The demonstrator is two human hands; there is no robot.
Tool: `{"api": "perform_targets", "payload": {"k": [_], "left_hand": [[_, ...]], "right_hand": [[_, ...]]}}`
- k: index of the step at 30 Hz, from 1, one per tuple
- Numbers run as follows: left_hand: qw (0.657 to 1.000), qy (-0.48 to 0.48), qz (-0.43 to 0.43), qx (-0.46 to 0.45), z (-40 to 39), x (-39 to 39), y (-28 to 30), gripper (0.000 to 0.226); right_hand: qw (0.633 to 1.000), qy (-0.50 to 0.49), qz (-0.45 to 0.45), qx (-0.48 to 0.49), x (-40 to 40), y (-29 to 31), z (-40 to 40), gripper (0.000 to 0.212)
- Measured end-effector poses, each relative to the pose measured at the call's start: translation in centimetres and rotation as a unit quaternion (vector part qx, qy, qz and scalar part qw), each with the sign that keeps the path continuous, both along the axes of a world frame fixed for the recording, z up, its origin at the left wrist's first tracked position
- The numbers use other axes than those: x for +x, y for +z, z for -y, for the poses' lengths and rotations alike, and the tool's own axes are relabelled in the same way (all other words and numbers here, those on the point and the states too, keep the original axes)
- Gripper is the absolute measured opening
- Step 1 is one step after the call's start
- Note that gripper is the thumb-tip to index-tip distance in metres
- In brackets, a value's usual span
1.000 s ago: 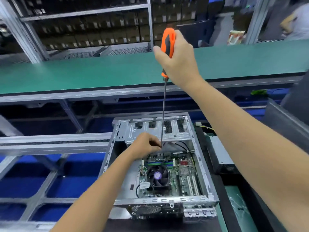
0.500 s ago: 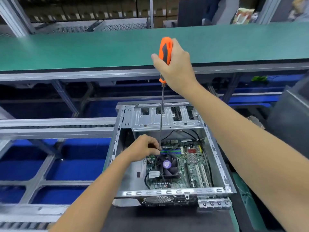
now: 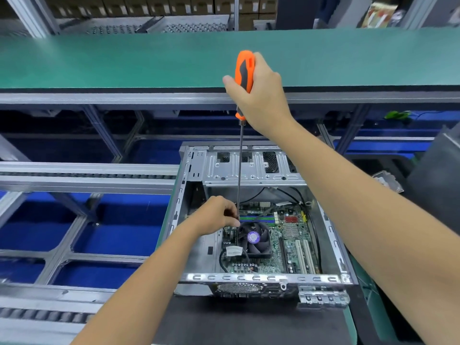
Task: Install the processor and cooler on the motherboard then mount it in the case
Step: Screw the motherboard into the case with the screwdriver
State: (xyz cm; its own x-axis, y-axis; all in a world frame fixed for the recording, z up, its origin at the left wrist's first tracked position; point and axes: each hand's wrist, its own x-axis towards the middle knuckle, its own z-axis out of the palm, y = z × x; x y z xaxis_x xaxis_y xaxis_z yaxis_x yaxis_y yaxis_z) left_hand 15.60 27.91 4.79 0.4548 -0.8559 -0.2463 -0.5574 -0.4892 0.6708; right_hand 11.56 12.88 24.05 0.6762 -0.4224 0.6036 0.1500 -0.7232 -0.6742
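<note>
- Head view: the right hand (image 3: 261,95) is curled round the orange and black handle of a long screwdriver (image 3: 245,70), held high above the case (image 3: 249,278).
- The steel shaft (image 3: 239,170) runs almost straight down from the handle into the open case.
- The left hand (image 3: 216,215) sits low inside the case, fingers curled, pinching the shaft near its lower end, just left of the cooler (image 3: 255,239).
- The tip lies at the cooler's left edge; whether it touches a screw I cannot tell.
- The cooler, a dark fan with a purple hub label, sits on the green motherboard (image 3: 288,247), which lies flat on the case floor.
- On the board: coloured memory slots (image 3: 258,218) behind the fan, 2 white expansion slots (image 3: 302,256) to its right, a white sticker (image 3: 234,250) at its front left.
- The case is bare metal, lying on its side with the open face up, on a dark mat (image 3: 249,319).
- A drive cage (image 3: 251,168) spans the far end of the case.
- Behind stands a green belt (image 3: 124,58); roller rails (image 3: 87,170) and blue flooring lie to the left.
</note>
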Motion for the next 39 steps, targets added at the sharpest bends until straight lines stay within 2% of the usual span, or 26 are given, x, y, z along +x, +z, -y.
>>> {"api": "perform_targets", "payload": {"k": [23, 26, 30, 34, 39], "left_hand": [[0.999, -0.027, 0.011, -0.016, -0.4, -0.3, -0.3, 0.006], [0.999, -0.029, 0.027, -0.026, -0.5, -0.4, 0.0, 0.012], [0.998, -0.043, 0.034, -0.020, -1.1, -0.3, 0.4, 0.020], [0.998, -0.042, 0.046, -0.003, -1.6, -0.2, 0.6, 0.017], [0.999, -0.031, 0.040, 0.017, -1.8, -0.2, 0.6, 0.009]], "right_hand": [[0.999, 0.023, 0.000, 0.025, -0.7, 0.0, -0.4, 0.034], [0.998, 0.038, -0.002, 0.048, -0.9, 0.1, -0.4, 0.033], [0.995, 0.073, -0.048, 0.056, -1.1, 0.5, -0.4, 0.032], [0.986, 0.123, -0.095, 0.063, -1.3, 1.0, -0.4, 0.029], [0.982, 0.148, -0.098, 0.068, -1.5, 1.0, -0.9, 0.028]]}}
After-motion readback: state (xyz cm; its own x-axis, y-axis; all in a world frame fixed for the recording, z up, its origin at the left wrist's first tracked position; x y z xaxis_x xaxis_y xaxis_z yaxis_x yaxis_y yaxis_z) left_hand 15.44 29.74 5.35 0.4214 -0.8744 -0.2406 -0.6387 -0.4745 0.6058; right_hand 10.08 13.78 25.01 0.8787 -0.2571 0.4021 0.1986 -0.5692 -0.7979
